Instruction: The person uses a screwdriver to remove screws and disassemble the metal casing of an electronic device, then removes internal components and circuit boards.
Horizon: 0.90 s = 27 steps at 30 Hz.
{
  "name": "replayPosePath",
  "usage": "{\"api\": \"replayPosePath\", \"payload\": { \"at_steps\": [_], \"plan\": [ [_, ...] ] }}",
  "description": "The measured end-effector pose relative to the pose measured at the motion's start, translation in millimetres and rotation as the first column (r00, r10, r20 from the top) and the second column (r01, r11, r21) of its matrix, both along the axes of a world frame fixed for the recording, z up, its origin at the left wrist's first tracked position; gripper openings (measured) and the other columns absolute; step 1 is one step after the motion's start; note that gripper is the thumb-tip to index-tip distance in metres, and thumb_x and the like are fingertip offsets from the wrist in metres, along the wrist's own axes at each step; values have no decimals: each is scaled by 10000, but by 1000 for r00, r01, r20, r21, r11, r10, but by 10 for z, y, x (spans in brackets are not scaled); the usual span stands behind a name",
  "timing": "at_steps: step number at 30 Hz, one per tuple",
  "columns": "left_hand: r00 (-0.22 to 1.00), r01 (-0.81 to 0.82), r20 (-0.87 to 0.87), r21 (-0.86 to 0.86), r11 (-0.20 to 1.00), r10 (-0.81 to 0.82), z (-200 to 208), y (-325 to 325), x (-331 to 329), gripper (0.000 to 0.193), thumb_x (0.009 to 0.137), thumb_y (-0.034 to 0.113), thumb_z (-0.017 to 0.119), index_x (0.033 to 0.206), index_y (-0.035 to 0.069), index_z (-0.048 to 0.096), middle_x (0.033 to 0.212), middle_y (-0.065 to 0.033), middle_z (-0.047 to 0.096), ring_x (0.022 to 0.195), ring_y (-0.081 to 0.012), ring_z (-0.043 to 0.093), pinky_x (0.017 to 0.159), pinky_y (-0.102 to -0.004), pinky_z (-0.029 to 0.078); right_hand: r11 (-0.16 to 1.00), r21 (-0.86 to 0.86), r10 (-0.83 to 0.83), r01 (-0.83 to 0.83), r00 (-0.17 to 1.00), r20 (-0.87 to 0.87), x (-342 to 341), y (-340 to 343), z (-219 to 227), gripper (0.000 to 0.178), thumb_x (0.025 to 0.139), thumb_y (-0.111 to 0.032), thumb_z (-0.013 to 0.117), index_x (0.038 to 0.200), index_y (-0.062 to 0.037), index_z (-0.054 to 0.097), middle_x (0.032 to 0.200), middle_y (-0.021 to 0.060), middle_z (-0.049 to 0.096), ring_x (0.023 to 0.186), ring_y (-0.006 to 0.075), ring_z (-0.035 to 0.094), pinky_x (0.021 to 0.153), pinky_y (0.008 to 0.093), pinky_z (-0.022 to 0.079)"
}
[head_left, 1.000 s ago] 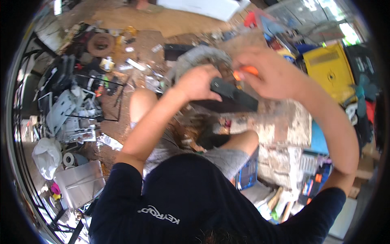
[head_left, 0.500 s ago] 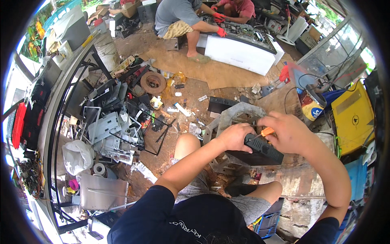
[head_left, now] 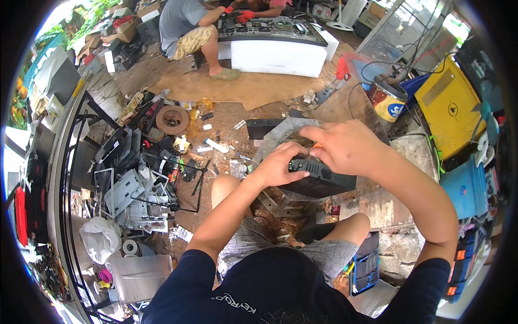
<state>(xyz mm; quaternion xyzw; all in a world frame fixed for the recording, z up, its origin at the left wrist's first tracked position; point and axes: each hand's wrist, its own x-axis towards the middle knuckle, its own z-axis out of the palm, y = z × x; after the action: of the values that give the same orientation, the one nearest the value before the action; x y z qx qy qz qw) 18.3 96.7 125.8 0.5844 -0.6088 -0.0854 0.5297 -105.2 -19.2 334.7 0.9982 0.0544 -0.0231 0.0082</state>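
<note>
A black vented box (head_left: 330,186), like a small electronic unit, rests tilted on a worn grey metal stand (head_left: 274,141) in front of my knees. My left hand (head_left: 279,166) is closed over its left end, with the thumb on the slotted face. Above the box's top edge, my right hand (head_left: 350,147) grips a screwdriver (head_left: 319,146). Only a bit of the orange handle shows between the fingers; its tip is hidden behind my hands.
Scrap metal and plastic parts (head_left: 135,189) heap up on the left beside a black metal frame (head_left: 67,216). Farther off, two people work over a circuit-covered panel (head_left: 275,29) on a white block (head_left: 278,58). At right stand a paint can (head_left: 389,101) and a yellow case (head_left: 450,105).
The whole view has shifted, so the surroundings sit farther left and higher. My right hand has turned over the screwdriver, covering most of its handle; the left keeps hold of the box.
</note>
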Motion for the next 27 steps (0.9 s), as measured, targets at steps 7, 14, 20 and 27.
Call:
{"api": "replayPosePath", "payload": {
  "at_steps": [7,14,20,27],
  "plan": [
    [999,-19,39,41,999,17,37,127,-25,226,806,153,783,989,78,673,1112,-90,649,1121,-321,579,976,-420,445,994,-82,-88,76,985,-149,-47,69,148,264,864,-180,668,1111,-101,620,963,106,644,891,330,666,705,442,535],
    [990,-136,51,68,988,132,56,111,-133,206,813,193,786,961,65,723,1108,-78,699,1037,-308,652,901,-404,527,952,173,211,-252,952,223,-92,-62,-137,220,866,-216,665,1029,-77,618,891,126,674,840,351,691,678,455,552],
    [987,-136,103,107,985,125,94,105,-109,226,809,206,791,968,59,726,1101,-86,707,1031,-312,666,895,-400,540,999,12,48,-48,997,68,-101,-71,-69,212,866,-223,665,1007,-72,621,875,149,690,816,364,698,696,461,563],
    [987,-136,98,134,982,123,96,98,-79,242,798,204,803,975,58,725,1092,-106,707,1023,-325,667,888,-401,539,996,6,-83,83,994,-73,-108,2,42,236,823,-133,659,1049,-74,630,952,107,629,870,334,662,722,438,540]
  ]
}}
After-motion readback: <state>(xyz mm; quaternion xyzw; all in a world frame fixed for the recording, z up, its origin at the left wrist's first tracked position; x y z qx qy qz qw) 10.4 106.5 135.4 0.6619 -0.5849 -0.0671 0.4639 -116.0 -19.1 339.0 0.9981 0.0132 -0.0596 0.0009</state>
